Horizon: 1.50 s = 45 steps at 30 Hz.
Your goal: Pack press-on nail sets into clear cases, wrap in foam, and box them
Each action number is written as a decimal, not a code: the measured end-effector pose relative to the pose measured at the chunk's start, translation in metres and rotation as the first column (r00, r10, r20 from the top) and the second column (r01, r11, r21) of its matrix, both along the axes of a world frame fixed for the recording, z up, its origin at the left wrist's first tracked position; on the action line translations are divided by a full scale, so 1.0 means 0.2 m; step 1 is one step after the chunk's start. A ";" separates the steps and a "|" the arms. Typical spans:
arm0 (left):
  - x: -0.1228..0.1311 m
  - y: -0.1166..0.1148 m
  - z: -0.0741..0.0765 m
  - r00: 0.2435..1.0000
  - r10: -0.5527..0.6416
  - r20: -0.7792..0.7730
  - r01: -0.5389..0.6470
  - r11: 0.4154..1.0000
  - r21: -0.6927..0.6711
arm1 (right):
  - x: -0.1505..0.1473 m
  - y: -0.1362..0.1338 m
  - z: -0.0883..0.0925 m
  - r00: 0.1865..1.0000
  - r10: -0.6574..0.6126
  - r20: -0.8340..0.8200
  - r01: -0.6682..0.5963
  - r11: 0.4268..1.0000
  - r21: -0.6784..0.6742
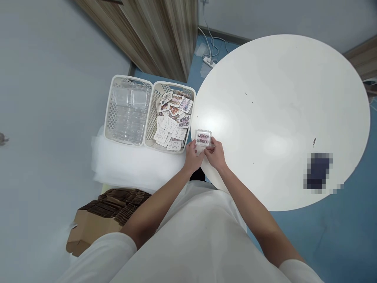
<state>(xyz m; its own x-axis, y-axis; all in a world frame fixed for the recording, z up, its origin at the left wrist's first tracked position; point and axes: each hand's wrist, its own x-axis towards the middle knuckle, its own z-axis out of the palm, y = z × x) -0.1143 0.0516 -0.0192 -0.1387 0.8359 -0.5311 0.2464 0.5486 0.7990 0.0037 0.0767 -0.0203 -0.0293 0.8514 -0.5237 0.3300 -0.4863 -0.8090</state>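
Observation:
A small clear plastic box (203, 138) with two rows of dark pink, nail-like pieces showing inside is held between my hands over the left edge of the round white table (273, 98). My left hand (193, 158) grips its lower left corner, fingers closed on it. At the lower right corner, my right hand (216, 154) has its thumb and fingers bent around the box edge. Just to the left stands a white basket (186, 146) of printed cards, several bearing coloured nail-like pieces.
Clear plastic boxes (131, 114) fill a second white basket (106, 129) at the far left. White wrapping sheets (123, 163) lie below the baskets, near a carton (91, 228) of folded brown cardboard. A blurred dark object (318, 171) rests at the table's right. A power strip (209, 61) is on the floor.

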 end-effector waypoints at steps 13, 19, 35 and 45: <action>0.01 0.02 0.00 0.999 -0.023 -0.026 0.025 0.997 0.067 | -0.04 0.04 -0.04 1.000 -0.008 -0.003 0.008 0.999 0.036; 0.01 0.02 0.00 0.999 -0.023 -0.030 0.025 0.998 0.066 | -0.04 0.04 -0.05 1.000 -0.005 0.004 0.005 0.999 0.054; 0.01 0.01 -0.01 1.000 -0.029 -0.005 0.030 0.998 0.062 | -0.04 0.03 -0.05 1.000 0.004 0.013 -0.005 0.998 0.068; 0.00 0.00 -0.01 0.999 -0.039 -0.013 0.040 0.996 0.081 | -0.05 0.03 -0.04 1.000 0.010 0.027 -0.012 0.997 0.080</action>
